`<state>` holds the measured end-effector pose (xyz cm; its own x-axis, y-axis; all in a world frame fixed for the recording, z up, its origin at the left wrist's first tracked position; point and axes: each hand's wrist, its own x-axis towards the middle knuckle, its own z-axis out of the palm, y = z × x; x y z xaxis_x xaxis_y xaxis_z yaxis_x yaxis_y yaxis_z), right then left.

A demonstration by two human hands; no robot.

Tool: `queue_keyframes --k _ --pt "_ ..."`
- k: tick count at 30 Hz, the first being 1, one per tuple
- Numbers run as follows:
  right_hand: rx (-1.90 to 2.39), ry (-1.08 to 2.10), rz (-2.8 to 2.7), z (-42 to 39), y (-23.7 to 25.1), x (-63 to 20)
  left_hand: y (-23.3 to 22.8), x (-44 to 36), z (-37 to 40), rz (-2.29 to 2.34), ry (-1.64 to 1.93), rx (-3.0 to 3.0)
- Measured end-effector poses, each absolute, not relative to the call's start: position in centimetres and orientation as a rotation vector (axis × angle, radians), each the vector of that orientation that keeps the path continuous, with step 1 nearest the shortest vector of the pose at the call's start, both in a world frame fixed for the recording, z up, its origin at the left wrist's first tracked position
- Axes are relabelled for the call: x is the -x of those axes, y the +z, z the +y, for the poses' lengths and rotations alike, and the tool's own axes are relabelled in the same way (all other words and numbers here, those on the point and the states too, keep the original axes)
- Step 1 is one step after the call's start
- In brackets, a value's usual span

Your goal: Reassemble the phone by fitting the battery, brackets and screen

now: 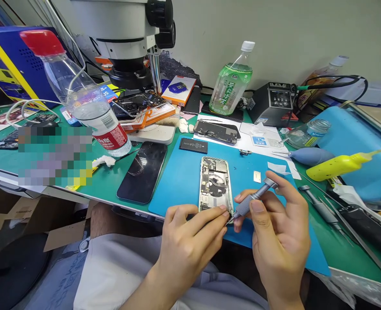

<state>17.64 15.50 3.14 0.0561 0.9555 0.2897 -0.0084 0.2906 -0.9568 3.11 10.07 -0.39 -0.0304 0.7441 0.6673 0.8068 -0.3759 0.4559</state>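
Observation:
An opened phone (214, 183) lies on the blue mat, its inside parts showing and its lower end partly hidden by my fingers. My left hand (193, 241) is closed at that end, fingers together over the bottom edge; its thumb is hidden. A grey precision screwdriver (246, 205) is held in my right hand (276, 232), between thumb and fingers, with the index finger on its cap. It slants down so the tip meets the phone's lower right corner. Above the phone lie a removed battery (193, 145) and a detached screen (216, 131). A small metal plate (257, 177) sits right of it.
A dark phone (142, 172) lies left of the blue mat (177, 185). Behind stand a microscope (125, 43), a water bottle (108, 129) and a green tea bottle (230, 86). On the right are a yellow squeeze bottle (335, 167), another screwdriver (321, 206) and tweezers (361, 241).

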Motion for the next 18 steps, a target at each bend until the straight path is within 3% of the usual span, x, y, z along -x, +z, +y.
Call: queue_keyframes --k 18 --pt "0.989 0.934 -1.207 15.75 3.57 -17.60 -0.58 -3.22 10.00 -1.730 -1.406 2.123"
